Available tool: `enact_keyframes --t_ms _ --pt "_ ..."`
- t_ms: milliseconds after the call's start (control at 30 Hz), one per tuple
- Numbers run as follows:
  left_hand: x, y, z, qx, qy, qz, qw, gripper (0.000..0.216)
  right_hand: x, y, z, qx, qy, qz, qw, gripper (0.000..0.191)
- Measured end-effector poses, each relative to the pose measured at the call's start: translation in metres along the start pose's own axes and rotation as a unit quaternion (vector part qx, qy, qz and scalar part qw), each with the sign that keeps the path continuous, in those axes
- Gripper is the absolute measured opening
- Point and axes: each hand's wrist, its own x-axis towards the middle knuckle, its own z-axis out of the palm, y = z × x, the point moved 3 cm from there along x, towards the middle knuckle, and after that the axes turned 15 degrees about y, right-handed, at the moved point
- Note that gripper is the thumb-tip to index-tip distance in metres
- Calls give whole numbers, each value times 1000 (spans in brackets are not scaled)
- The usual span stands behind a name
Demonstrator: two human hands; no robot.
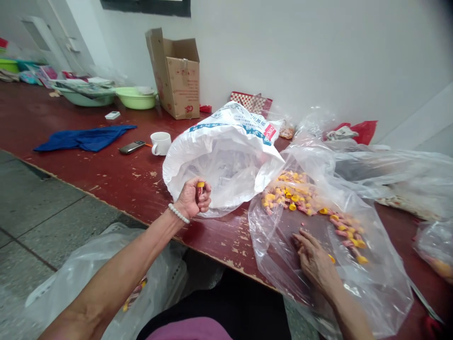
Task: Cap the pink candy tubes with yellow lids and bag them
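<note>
Fingers [203,204] of the left hand [191,200] are curled firmly around one small yellow-capped tube [200,189], held upright before the mouth of a white sack [226,163]. Right hand [316,262]: digits extended and slightly spread, nothing seen in grasp, positioned over clear plastic [269,250]; contact cannot be confirmed. Beyond it, a pile of yellow-and-pink pieces [290,194] lies at the plastic, whether on or inside cannot be told. Left of the sack, the worn red surface [130,182] carries a white mug [161,142], a phone [132,147] and blue cloth [83,139]. Cardboard box [183,89] stands open behind.
</note>
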Motion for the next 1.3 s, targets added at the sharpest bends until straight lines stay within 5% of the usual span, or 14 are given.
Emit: enact_keyframes --t_ms 200,267,400,467,667,900,967,1067,1133,1200,1300 --pt "13 16 -21 15 49 19 998 25 2 1 -5 29 -15 -25 999 36" --pt "24 30 -34 65 106 72 990 29 4 3 -6 42 -10 -18 999 32" --pt "51 56 -56 261 272 253 891 20 6 3 -9 53 16 23 998 28" --pt "66 60 -61 325 304 293 846 15 5 2 -9 54 37 70 995 29" --pt "99 60 -59 500 271 357 741 12 -1 -2 -14 122 56 296 946 52" --pt "79 61 -44 544 197 390 716 17 5 -36 -33 261 18 362 895 49" --pt "56 44 -34 513 165 382 751 24 9 -65 -36 325 6 345 880 45" --pt "14 1 -14 324 48 282 902 39 15 -122 -35 435 -9 317 843 36" --pt "-13 -30 2 165 -31 177 970 47 18 -156 -30 494 9 312 812 33" --pt "-33 -54 14 64 -60 102 991 45 16 -177 -25 511 30 301 805 31" --pt "-47 -77 21 -13 -43 44 998 33 10 -184 -21 467 73 260 842 27"
